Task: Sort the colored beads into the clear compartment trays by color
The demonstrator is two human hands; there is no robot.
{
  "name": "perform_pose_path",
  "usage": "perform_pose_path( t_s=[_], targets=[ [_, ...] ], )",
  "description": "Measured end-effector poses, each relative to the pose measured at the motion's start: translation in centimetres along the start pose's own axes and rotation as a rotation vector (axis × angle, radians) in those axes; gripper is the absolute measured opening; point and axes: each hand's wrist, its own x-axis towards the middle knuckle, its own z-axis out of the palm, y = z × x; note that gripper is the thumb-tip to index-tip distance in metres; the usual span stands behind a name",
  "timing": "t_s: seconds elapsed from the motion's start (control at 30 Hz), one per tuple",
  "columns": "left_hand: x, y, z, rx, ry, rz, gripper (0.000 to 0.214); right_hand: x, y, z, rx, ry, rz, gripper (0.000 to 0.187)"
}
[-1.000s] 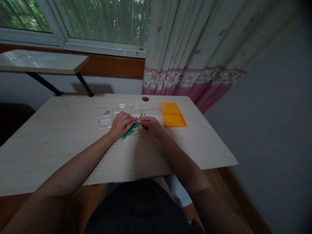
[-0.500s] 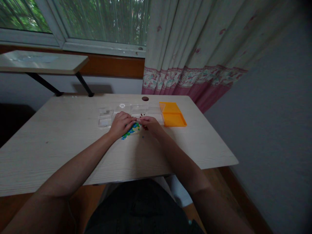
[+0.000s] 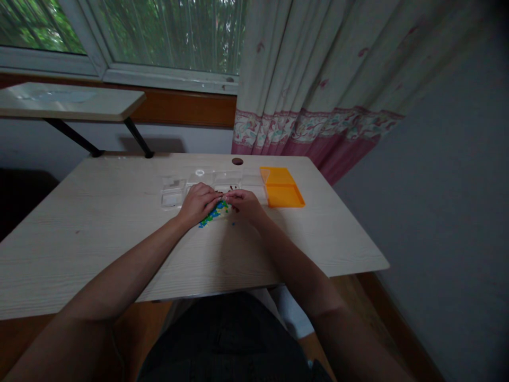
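My left hand [image 3: 198, 205] and my right hand [image 3: 247, 203] meet at the fingertips above a pile of small coloured pieces [image 3: 212, 214], mostly blue and green with some yellow. Both hands are closed in a pinch; whatever lies between the fingers is too small to make out. Dark reddish-brown pieces [image 3: 233, 188] lie just beyond the fingertips, in or by an open clear plastic box [image 3: 227, 176]. More brown bits show under my right fingers. One stray blue piece [image 3: 233, 224] sits on the desk nearer to me. My hands partly hide the pile and the clear boxes.
An open orange box [image 3: 285, 197] stands right of my right hand, beside another clear box [image 3: 254, 179]. A small clear box [image 3: 172, 198] lies left of my left hand. The pale wooden desk [image 3: 119, 228] has a raised shelf [image 3: 79, 101] at its back left and a cable hole [image 3: 237, 161].
The fingers of my right hand have shifted very slightly at the fingertips. Otherwise the hands, pile and boxes stay where they were.
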Motion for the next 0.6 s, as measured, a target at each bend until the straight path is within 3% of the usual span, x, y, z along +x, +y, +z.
perform_pose_path(
  t_s=[0.6],
  targets=[
    [0.07,0.13,-0.11,-0.022,-0.013,-0.025,0.03,-0.06,-0.07,0.41,-0.054,0.016,-0.029,0.03]
  ],
)
